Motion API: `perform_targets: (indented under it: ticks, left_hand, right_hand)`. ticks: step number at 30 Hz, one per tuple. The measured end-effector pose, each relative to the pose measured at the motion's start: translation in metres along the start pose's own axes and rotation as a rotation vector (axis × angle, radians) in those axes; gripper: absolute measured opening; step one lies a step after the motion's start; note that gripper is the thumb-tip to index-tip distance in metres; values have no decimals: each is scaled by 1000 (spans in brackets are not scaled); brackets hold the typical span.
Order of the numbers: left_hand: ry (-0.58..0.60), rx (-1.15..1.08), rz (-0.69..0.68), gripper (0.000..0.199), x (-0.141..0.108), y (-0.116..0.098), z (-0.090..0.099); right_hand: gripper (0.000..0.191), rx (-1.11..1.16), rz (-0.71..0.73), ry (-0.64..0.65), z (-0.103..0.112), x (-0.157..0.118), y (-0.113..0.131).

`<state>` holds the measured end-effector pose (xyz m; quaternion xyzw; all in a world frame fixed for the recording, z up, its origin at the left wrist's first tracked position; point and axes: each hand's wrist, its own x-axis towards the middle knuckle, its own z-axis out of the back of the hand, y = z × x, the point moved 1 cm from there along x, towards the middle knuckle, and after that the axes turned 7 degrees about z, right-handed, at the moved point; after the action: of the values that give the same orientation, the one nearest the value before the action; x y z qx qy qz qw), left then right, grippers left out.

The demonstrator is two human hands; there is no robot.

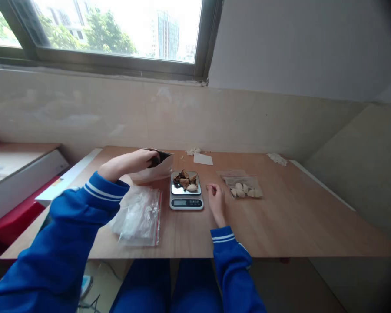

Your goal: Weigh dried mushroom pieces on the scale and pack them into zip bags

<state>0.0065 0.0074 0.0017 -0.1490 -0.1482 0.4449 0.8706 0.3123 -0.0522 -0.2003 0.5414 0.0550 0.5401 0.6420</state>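
Note:
My left hand (146,158) is at the open mouth of a pale bag (159,169) with a dark inside. Its fingers are curled down into the opening, and what they grip, a dark shape, cannot be made out. Just right of the bag stands a small kitchen scale (187,204) with a display at its front. Brown dried pieces (183,179) and a pale, shell-like piece (192,188) lie on its plate. My right hand (216,198) rests on the table beside the scale, fingers bent together; whatever is at their tips is too small to name.
A stack of clear zip bags (138,219) lies front left. To the right is a zip bag of pale pieces (244,190). A white card (203,159) and crumpled tissue (193,151) are at the back, more tissue (276,159) at back right. The wooden table (299,217) meets the wall.

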Motion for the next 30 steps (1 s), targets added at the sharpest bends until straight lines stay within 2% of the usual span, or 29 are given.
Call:
perform_targets:
  ticks: [4,8,12,16,19,24,27,30]
  left_hand:
    - [-140,103,-43,35,2,7,11]
    - [-296,169,-58,38,5,16,14]
    - [-471,98,7,32,6,17,16]
    - [-627,29,90,30,3,8,21]
    - [-693,7,116,33,-1,-2,23]
    - [-672,-168,120,30,-8,-14,15]
    - [-556,-384,154,29,-11,-21,-2]
    - [-390,-621,232,28,-17,-30,-28]
  right_hand:
    - [25,-200,121,-11,8,-4,-11]
    - [25,-270,248,95,1,-2,-19]
    - [29,-276,239,193,-6,-1,-28]
    - [29,-283,231,177,-6,-2,-33]
    - [29,-286,222,159,-5,-3,-33]
    - [29,-314,207,131,-5,-4,-34]
    - [29,-352,199,128,-4,-4,-34]
    - [29,-370,186,110,-3,-5,-33]
